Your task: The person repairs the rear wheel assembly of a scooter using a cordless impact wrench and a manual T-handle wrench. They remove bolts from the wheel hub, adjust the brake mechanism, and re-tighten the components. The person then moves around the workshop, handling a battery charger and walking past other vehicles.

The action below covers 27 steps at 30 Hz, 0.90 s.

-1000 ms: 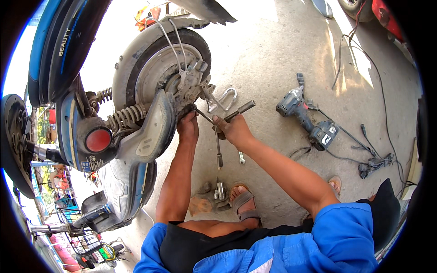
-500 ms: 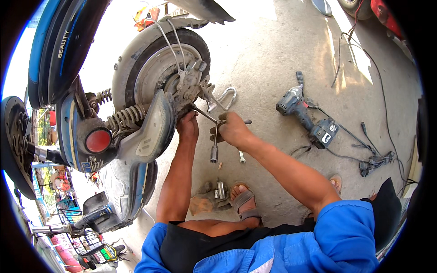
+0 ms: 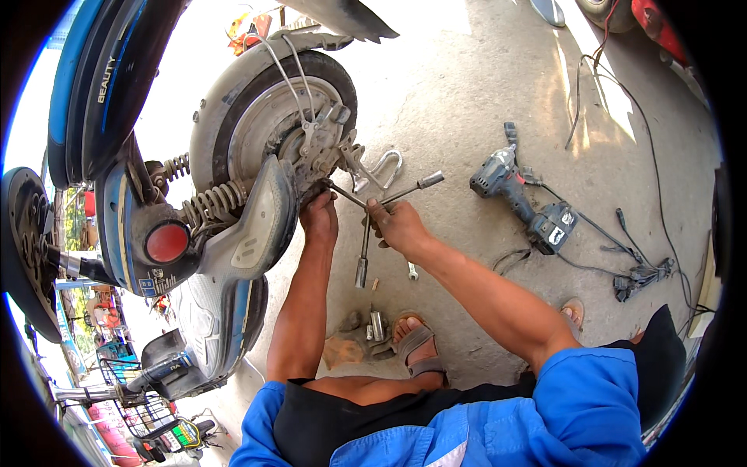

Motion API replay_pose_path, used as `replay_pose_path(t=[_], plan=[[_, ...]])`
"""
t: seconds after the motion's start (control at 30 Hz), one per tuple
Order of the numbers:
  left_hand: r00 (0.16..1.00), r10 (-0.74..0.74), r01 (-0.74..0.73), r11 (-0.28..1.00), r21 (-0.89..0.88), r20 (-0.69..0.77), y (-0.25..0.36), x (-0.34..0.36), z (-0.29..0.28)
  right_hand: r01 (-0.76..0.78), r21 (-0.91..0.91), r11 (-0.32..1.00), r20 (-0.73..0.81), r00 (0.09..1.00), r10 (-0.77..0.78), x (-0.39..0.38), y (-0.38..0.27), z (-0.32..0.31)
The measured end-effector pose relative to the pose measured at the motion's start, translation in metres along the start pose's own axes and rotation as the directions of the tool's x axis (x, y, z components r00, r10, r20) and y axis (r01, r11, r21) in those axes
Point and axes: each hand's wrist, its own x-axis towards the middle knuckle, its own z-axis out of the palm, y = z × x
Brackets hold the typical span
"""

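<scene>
A blue scooter lies on its side with its rear wheel [image 3: 257,132] and hub facing me. My right hand [image 3: 397,226] grips the centre of a metal cross wrench [image 3: 389,198]; one of the wrench's arms reaches to the hub. My left hand [image 3: 319,218] presses against the underside of the hub beside the grey swing-arm cover [image 3: 261,222]. What the left hand's fingers hold, if anything, is hidden. A coil shock spring [image 3: 214,202] runs left of the hub.
A cordless impact driver [image 3: 521,194] lies on the concrete to the right, with black cables [image 3: 638,272] beyond it. Small sockets and metal parts [image 3: 369,327] sit by my sandalled foot [image 3: 416,346]. A curved metal bracket [image 3: 385,167] lies near the wheel.
The cross wrench has turned in my right hand, which dipped and came back. My left hand stays at the hub.
</scene>
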Motion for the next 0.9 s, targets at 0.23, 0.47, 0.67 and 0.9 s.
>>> replay_pose_path(t=[0.23, 0.47, 0.67, 0.9], plan=[[1.000, 0.019, -0.020, 1.000, -0.009, -0.020, -0.004, 0.001, -0.006, -0.433, 0.444, 0.784, 0.338, 0.892, 0.301, 0.000, -0.015, -0.008], [1.000, 0.019, -0.020, 1.000, -0.025, -0.011, -0.004, 0.002, 0.000, 0.226, -0.206, 0.952, 0.432, 0.894, -0.119, -0.002, 0.001, -0.015], [0.999, -0.005, 0.004, 1.000, -0.022, -0.050, -0.003, 0.002, -0.004, 0.483, -0.782, 0.395, 0.245, 0.820, -0.518, -0.023, -0.024, -0.005], [0.998, -0.014, 0.013, 1.000, -0.023, -0.053, -0.005, 0.002, -0.007, 0.556, -0.678, 0.482, 0.014, 0.664, -0.747, 0.008, 0.004, 0.015]])
